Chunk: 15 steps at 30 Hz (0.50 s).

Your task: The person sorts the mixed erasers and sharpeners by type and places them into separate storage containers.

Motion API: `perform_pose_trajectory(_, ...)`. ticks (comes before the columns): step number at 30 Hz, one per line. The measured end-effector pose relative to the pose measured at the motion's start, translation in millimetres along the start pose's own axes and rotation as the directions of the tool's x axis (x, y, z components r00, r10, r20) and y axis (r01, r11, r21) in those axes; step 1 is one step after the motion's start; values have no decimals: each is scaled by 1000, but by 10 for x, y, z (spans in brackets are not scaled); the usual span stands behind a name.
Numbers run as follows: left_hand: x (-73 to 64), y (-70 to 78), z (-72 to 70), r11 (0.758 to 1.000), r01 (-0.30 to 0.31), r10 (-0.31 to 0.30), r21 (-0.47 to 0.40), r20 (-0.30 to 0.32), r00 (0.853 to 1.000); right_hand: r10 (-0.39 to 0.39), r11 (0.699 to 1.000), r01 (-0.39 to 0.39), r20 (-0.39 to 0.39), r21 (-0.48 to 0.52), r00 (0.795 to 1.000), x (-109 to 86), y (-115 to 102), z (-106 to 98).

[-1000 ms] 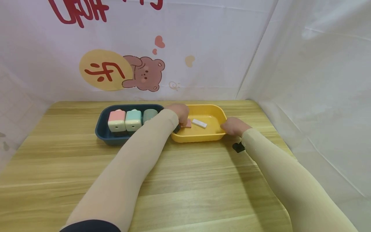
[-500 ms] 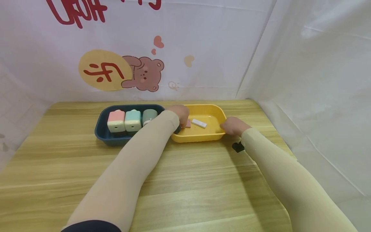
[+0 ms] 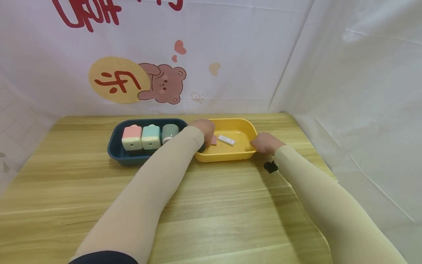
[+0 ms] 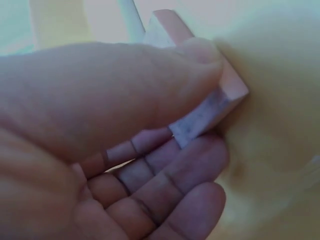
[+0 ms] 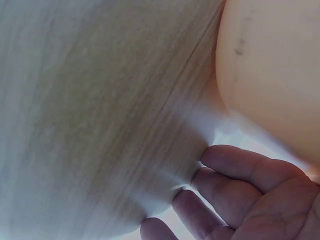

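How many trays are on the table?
2. A blue tray on the left, partly behind the left arm, and a yellow tray on the right. No others show.

Free room: above the middle of the yellow oblong plastic tray (image 3: 225,158). Obstacles: its raised rim (image 3: 227,154); white rectangular block (image 3: 226,140) on its floor; left hand (image 3: 203,129) over its left end; right hand (image 3: 265,143) at its right end.

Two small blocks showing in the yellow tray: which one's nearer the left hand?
The pink block, pinched by the left hand. The white block lies apart, farther right in the yellow tray.
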<state>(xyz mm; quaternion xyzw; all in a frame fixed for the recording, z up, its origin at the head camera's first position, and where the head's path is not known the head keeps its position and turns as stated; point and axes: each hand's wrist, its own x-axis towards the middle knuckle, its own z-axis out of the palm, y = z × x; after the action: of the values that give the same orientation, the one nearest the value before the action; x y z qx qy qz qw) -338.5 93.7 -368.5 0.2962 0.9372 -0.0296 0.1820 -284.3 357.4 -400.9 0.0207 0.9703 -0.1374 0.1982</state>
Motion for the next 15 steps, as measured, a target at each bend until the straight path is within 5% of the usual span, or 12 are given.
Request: perform_pose_trajectory(15,-4,3,18,1000,-3,2,-30,-15,1000,-6,1000,6,-5,-14,1000,-11,-31,-15)
